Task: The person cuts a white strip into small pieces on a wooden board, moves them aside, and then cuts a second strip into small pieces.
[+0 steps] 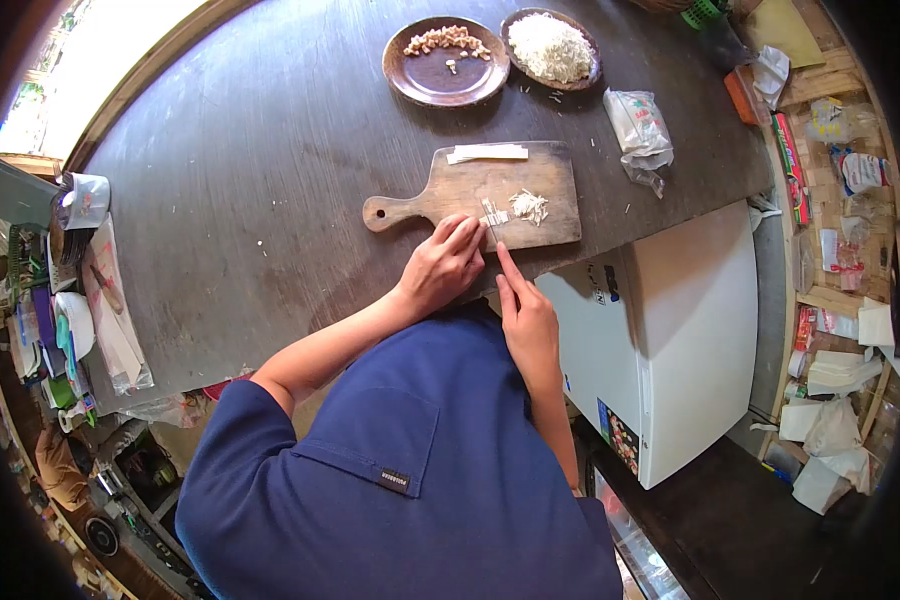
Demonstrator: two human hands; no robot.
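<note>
A wooden cutting board (560,170) with a handle lies near the table's edge. My left hand (445,262) is on its near side, fingers curled and pressed onto thin white strips (495,213). My right hand (528,320) is closed around a knife, its index finger stretched along the top; the thin blade (491,232) stands beside my left fingertips, and the handle is hidden in my palm. To the right of the blade is a small pile of short white slivers (530,207). Longer flat white pieces (487,153) lie along the board's far edge.
Beyond the board stand a brown plate (445,88) with brown diced pieces and a bowl of white shreds (550,47). A plastic bag (639,130) lies to the right. A white freezer (695,330) stands beside the table. Utensils (75,215) crowd the left edge.
</note>
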